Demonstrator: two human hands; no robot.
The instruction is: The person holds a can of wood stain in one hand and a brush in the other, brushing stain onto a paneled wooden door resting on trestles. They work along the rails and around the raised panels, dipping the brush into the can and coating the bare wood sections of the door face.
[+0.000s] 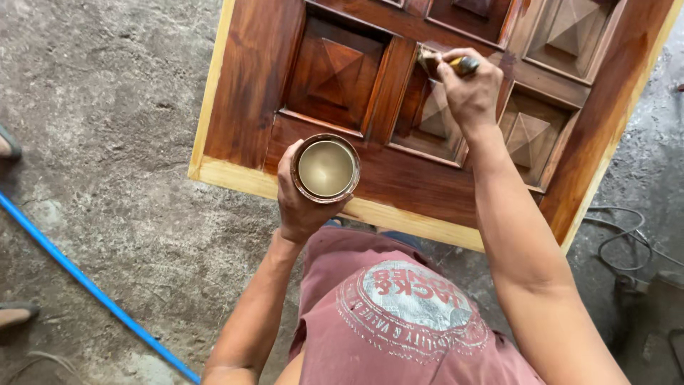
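Observation:
A carved wooden door (pixel 249 93) with raised pyramid panels lies flat in front of me, stained dark red-brown with a pale unstained edge. My left hand (pixel 299 203) grips a round metal tin (pixel 327 168) of pale brownish liquid, held over the door's near edge. My right hand (pixel 470 89) is closed around a paintbrush (pixel 442 63). Its bristles touch the frame beside a middle panel.
A blue hose (pixel 85 281) runs diagonally over the rough concrete floor at the left. Grey cables (pixel 620 242) coil on the floor at the right. Another person's sandalled feet (pixel 8 146) show at the far left edge.

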